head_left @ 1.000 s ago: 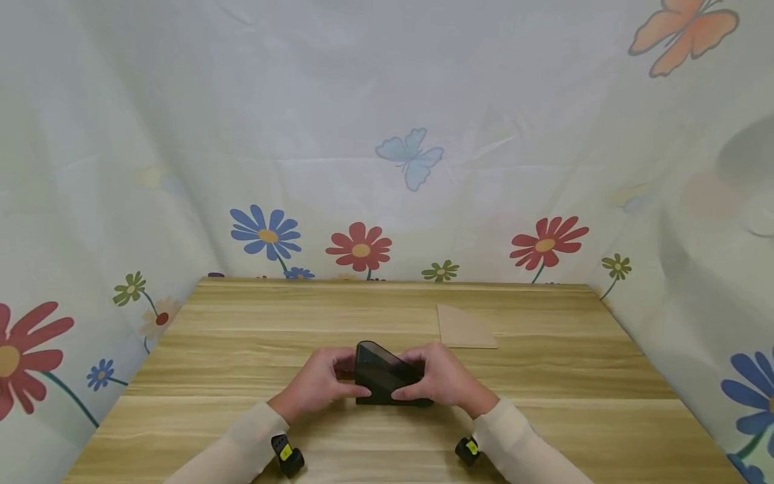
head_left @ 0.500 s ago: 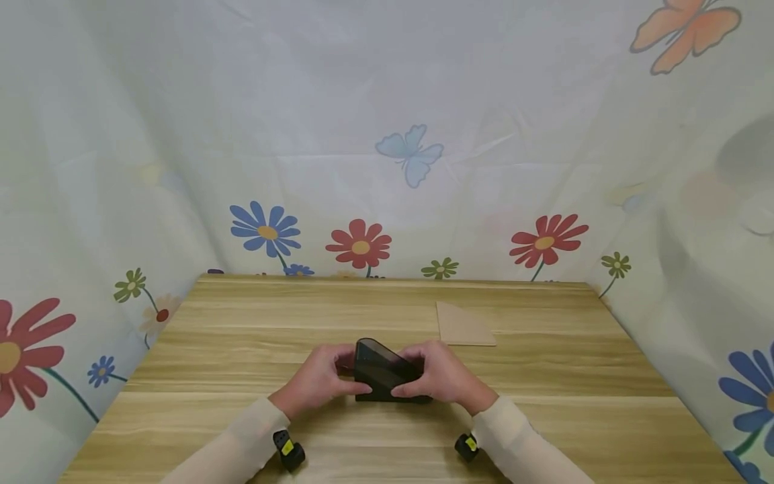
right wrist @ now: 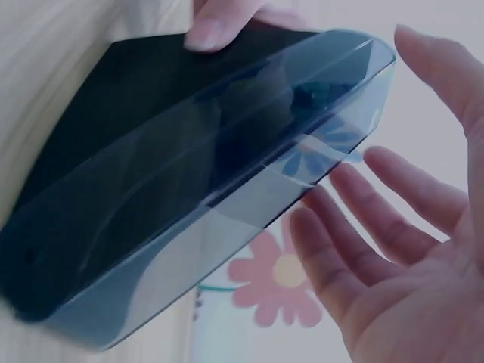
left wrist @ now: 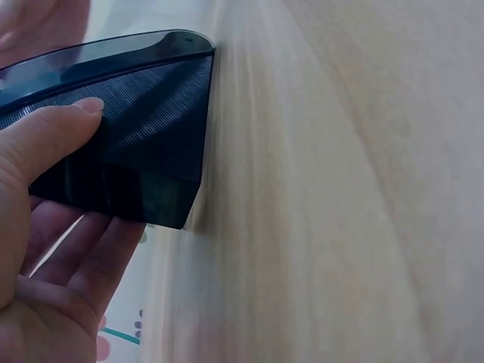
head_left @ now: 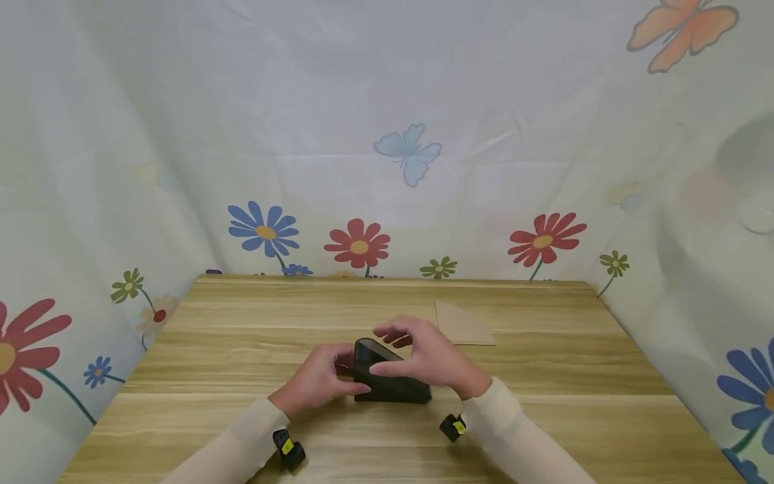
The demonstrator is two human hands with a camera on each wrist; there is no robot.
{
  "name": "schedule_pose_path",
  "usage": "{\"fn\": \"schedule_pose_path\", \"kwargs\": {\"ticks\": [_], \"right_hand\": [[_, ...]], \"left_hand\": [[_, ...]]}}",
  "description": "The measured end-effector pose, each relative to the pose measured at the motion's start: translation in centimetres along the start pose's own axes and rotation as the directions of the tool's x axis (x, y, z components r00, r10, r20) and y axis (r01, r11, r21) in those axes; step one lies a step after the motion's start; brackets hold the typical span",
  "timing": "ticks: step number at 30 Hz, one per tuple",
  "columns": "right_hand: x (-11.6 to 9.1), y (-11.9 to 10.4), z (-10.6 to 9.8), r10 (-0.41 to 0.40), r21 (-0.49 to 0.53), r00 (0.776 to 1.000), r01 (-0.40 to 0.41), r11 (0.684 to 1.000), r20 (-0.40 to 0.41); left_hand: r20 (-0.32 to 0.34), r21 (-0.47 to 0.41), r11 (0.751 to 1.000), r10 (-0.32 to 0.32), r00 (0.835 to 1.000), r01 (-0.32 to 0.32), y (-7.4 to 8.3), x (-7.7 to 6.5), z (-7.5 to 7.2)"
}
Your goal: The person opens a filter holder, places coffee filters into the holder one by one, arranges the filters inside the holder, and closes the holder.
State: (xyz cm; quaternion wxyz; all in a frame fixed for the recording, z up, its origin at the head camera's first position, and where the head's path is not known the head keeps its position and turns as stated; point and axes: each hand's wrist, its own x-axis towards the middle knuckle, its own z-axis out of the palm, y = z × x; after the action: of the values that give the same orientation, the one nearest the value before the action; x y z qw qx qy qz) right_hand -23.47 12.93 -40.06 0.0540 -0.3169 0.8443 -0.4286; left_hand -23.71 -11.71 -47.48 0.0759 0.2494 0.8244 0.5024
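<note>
A black wedge-shaped box [head_left: 390,388] with a smoky see-through lid [right wrist: 227,159] stands on the table near its front middle. My left hand [head_left: 317,378] grips the box's left end, thumb on the ribbed near face [left wrist: 144,113] and fingers round the far side. Over the box's sloping top is my right hand [head_left: 432,353], its thumb and fingers spread to either side of the lid. In the right wrist view those fingers are loosely straight and look apart from the box. What lies inside the box cannot be made out.
A beige fan-shaped sheet [head_left: 464,324] lies on the wooden table [head_left: 272,309] behind my right hand. A white cloth [head_left: 302,101] printed with flowers and butterflies hangs behind the table and along both sides. A black wrist camera [head_left: 289,452] sits on each sleeve.
My right hand has let go of the box's right end and moved up and left over its sloping top. The left hand and the box stay in place.
</note>
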Motion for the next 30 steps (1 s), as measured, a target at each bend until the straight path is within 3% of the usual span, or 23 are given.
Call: {"fn": "schedule_pose_path", "kwargs": {"ticks": [6, 20, 30], "right_hand": [[0.9, -1.7, 0.9, -0.044, -0.029, 0.997, 0.042, 0.999, -0.067], [2.4, -2.7, 2.4, -0.02, -0.1, 1.0, 0.018, 0.995, -0.021], [2.1, -3.0, 1.6, 0.019, -0.084, 0.999, -0.022, 0.996, -0.035]], "left_hand": [[-0.001, -0.005, 1.0, 0.008, 1.0, -0.008, 0.0, 0.1, 0.0], [0.005, 0.013, 1.0, 0.015, 1.0, -0.015, -0.2, 0.2, -0.1], [0.017, -0.008, 0.999, 0.052, 0.999, -0.052, -0.5, 0.3, -0.2]]}}
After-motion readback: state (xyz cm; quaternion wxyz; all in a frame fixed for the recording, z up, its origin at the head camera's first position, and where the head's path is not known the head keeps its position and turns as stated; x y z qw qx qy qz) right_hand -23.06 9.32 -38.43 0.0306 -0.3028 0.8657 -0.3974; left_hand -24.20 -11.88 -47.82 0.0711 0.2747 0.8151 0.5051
